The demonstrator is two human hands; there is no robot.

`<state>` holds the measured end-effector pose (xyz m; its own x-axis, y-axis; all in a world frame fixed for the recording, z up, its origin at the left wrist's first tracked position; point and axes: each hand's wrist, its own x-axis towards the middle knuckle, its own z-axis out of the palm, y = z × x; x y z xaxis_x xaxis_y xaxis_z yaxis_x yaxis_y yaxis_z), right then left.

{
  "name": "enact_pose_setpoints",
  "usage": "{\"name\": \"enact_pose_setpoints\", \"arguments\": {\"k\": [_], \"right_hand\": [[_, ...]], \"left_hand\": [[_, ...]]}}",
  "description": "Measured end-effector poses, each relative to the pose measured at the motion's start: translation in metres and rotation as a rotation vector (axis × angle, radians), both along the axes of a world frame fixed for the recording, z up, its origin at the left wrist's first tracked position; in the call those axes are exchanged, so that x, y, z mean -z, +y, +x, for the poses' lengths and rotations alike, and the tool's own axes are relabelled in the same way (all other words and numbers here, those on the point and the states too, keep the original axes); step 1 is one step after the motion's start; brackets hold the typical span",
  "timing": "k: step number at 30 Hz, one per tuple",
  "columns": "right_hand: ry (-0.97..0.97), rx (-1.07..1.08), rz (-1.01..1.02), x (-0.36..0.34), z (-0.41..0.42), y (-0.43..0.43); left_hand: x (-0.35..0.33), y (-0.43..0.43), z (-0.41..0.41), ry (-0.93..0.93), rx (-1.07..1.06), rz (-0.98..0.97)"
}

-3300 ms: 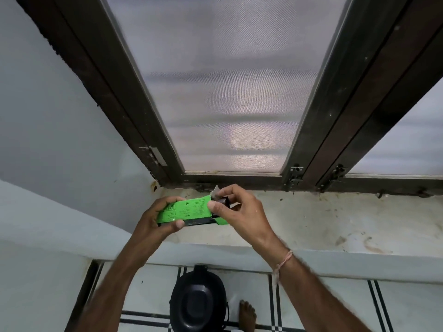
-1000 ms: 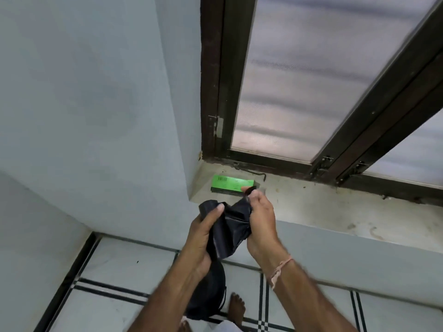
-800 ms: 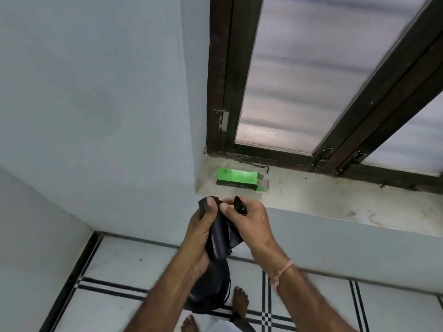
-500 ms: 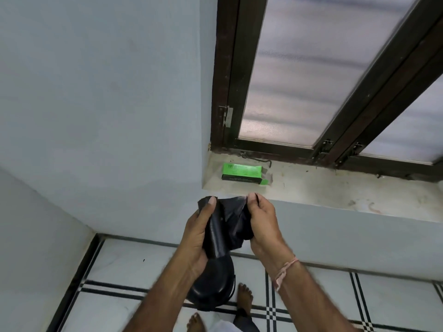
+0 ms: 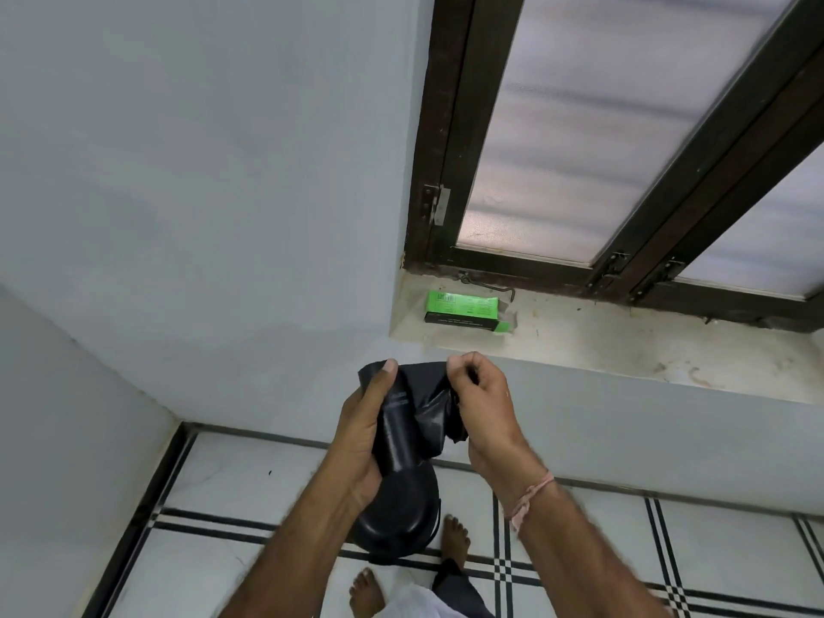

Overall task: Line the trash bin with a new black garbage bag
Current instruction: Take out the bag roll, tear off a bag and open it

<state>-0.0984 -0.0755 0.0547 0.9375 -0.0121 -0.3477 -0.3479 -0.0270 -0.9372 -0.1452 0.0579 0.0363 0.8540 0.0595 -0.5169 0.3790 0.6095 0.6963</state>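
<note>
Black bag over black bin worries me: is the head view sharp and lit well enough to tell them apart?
Head view: soft, even daylight through the frosted window, no glare; the creased garbage bag shows sheen and separates from the smooth trash bin below it; only the forearms look slightly motion-blurred.

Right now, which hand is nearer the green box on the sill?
Right. The right hand pinches the black bag just below the green box; the left hand grips the bag further left.

This looks like a room in a home, with a plain painted wall (image 5: 200, 171), a dark-framed window (image 5: 579, 127), a sill (image 5: 624, 345) and a white tiled floor (image 5: 249, 488) under bare feet (image 5: 455, 537).
</note>
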Motion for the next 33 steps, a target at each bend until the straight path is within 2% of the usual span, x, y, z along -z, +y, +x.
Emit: {"name": "enact_pose_setpoints", "arguments": {"k": [3,5,9,13,16,19,21,24,26,30,33], "right_hand": [[0.038,0.028,0.086,-0.004,-0.001,0.004],[0.036,-0.036,0.150,-0.009,-0.003,0.004],[-0.066,-0.253,-0.033,-0.011,-0.007,0.007],[-0.055,-0.127,0.031,-0.005,-0.008,0.008],[-0.017,-0.029,-0.004,-0.006,-0.004,0.004],[-0.017,-0.005,0.049,-0.009,-0.002,0.004],[0.005,-0.099,0.114,-0.012,-0.005,0.004],[-0.079,-0.259,-0.067,-0.011,-0.008,0.006],[-0.107,-0.218,-0.169,-0.005,-0.007,0.006],[0.015,-0.026,-0.053,0.001,-0.004,-0.001],[0.020,-0.006,0.014,-0.001,-0.003,-0.002]], "left_hand": [[0.000,0.003,-0.003,0.002,-0.007,-0.017],[0.000,0.003,-0.004,-0.020,0.020,-0.010],[0.001,0.005,-0.004,-0.045,0.011,-0.046],[0.002,0.008,-0.005,-0.019,-0.010,-0.024],[0.002,0.008,-0.005,0.017,-0.043,-0.029],[0.001,0.007,-0.008,0.028,-0.022,-0.030],[0.001,0.005,-0.008,0.014,-0.006,-0.036],[0.003,0.005,-0.008,-0.001,-0.013,-0.058],[0.005,0.007,-0.008,0.009,-0.021,-0.051],[0.006,0.008,-0.008,0.049,-0.033,-0.056],[0.006,0.008,-0.008,0.065,-0.042,-0.054]]}}
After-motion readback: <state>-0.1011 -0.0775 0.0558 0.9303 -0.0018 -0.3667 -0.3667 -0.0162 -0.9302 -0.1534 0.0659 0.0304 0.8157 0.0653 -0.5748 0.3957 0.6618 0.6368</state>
